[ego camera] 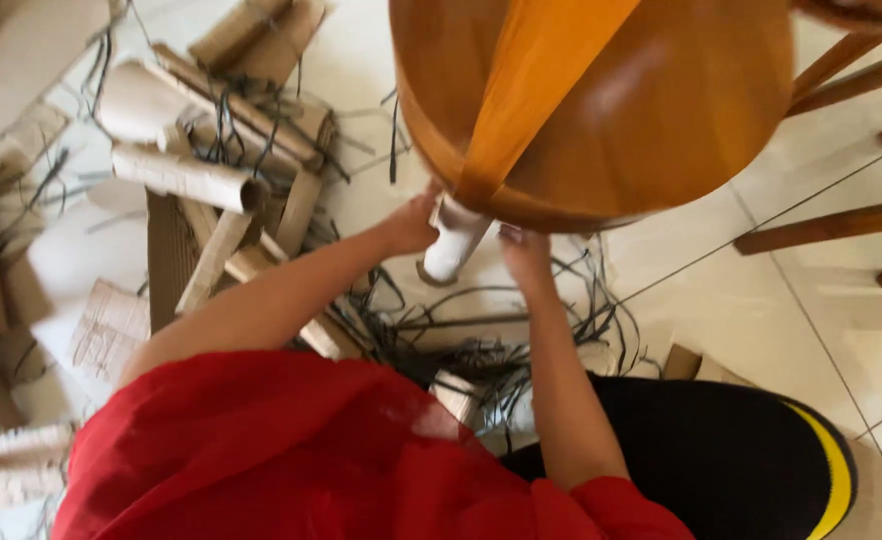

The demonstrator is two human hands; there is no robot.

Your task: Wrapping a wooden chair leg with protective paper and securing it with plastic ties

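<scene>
A white tube-shaped roll (453, 245) sticks out from under the rim of a round brown wooden stool (651, 110). My left hand (411, 224) grips the roll on its left side, and my right hand (524, 252) holds its right side, just below the stool's edge. An orange strip (531, 80) lies across the stool's top and runs down toward the roll. The roll's upper end is hidden beneath the stool. My red sleeves fill the lower left of the view.
Several cardboard tubes (186, 178) and flat corrugated pieces (111, 325) lie scattered on the white tiled floor at left, tangled with thin dark strips (491, 330). Wooden chair legs (841, 215) cross the right side. My dark trouser leg (721, 440) rests at lower right.
</scene>
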